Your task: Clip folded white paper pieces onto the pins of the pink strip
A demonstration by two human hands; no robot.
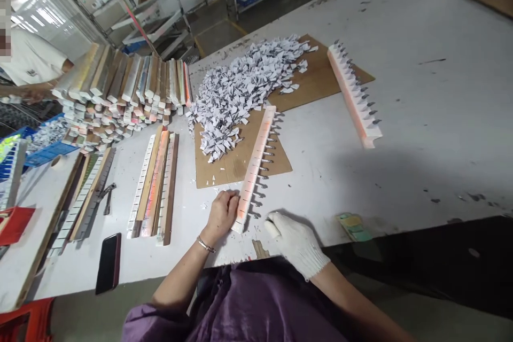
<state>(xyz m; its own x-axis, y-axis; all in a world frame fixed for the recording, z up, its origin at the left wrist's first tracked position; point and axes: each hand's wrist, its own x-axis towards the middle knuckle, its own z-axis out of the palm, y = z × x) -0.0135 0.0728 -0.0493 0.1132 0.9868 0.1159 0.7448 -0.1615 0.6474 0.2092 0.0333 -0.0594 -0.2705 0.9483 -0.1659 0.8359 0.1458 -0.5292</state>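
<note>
My bare left hand (222, 214) rests at the near end of a long white slotted strip (256, 160) that lies across a cardboard sheet (240, 163), with small clips sticking out along its right side. Its fingers curl against the strip's edge. My right hand (294, 241), in a white glove, lies on the table just right of the strip's near end, fingers bent, holding nothing that I can see. A big heap of small white folded pieces (244, 85) covers the far part of the cardboard.
A second filled strip (355, 93) lies at the far right. Several strips (154, 187) and a stack of them (120, 91) sit at the left, with a black phone (108, 262), pliers (107, 195) and a small green-yellow pad (355, 226). Another person's sleeve (32, 61) shows far left.
</note>
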